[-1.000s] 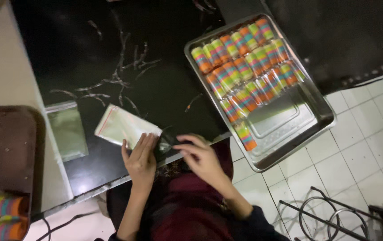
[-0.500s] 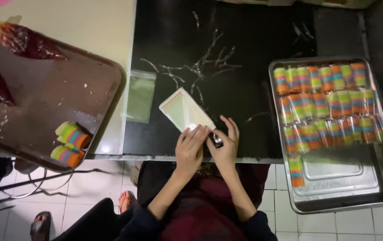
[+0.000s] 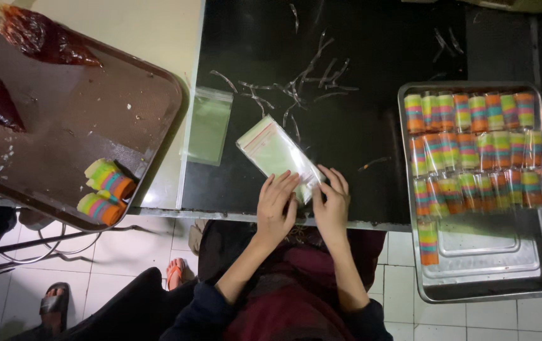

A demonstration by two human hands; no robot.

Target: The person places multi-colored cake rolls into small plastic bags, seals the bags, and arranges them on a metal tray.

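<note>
**Both hands on a clear bag at the table's near edge**

The left hand (image 3: 277,202) lies flat, fingers together and stretched forward, pressing on the near end of a small clear plastic bag (image 3: 277,153). The right hand (image 3: 332,205) sits just beside it, fingertips resting on the same end of the bag; whether it pinches the plastic or only touches it, I cannot tell. The bag lies flat on the black table (image 3: 359,50) and runs away from the fingers at a slant, up and to the left.

Further left of the grip, a second, greenish bag (image 3: 209,126) lies across the seam where the dark top meets a pale one. Beyond the bags, thin pale strips (image 3: 312,79) are scattered over the black surface.

Well off to the right of the hands stands a steel tray (image 3: 492,252) with rows of wrapped rainbow-striped rolls (image 3: 473,148). Far to the left, a brown tray (image 3: 62,145) carries two unwrapped rainbow rolls (image 3: 105,191) and dark red filled bags (image 3: 43,38).
</note>
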